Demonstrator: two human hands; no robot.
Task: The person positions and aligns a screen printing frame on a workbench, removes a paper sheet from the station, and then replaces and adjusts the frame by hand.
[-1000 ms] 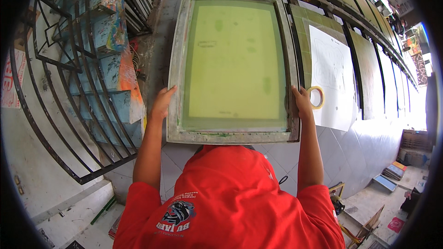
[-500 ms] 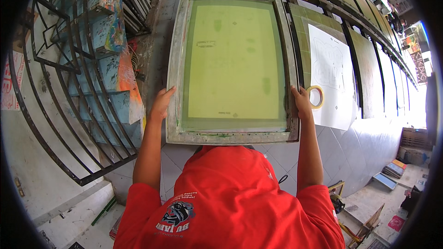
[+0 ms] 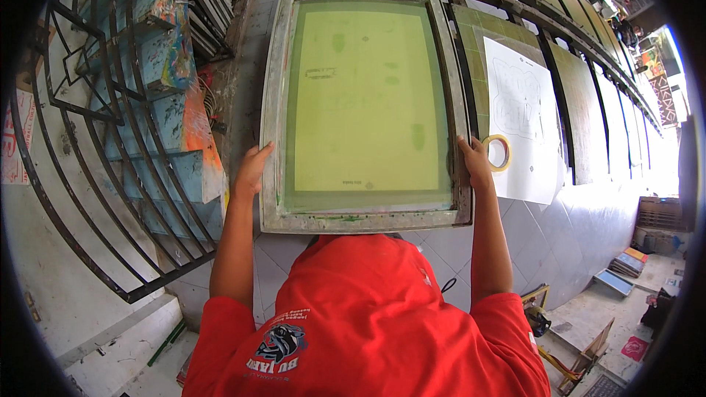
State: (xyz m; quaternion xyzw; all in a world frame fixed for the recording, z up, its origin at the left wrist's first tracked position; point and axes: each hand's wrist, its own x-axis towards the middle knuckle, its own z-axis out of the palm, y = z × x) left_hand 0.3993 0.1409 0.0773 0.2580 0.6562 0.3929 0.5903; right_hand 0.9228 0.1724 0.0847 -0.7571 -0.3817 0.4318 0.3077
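Note:
A large screen printing frame is held out in front of me, its worn, paint-stained rails around a yellow-green mesh with faint marks on it. My left hand grips the left rail near its lower part, thumb on the upper face. The right rail is held by my right hand at about the same height, fingers mostly hidden beneath. Just beyond my right hand lies a roll of yellowish tape, on a white sheet with a line drawing.
Greenish boards lie in a row between dark metal bars on the right. At the left stand a black metal grille and paint-splattered blue shelving. Several thin frames are stacked at the upper left. Tiled wall shows below the boards.
The frame and both hands sit slightly further left in the picture, and the surroundings have shifted a little too. Both hands keep their grip on the frame.

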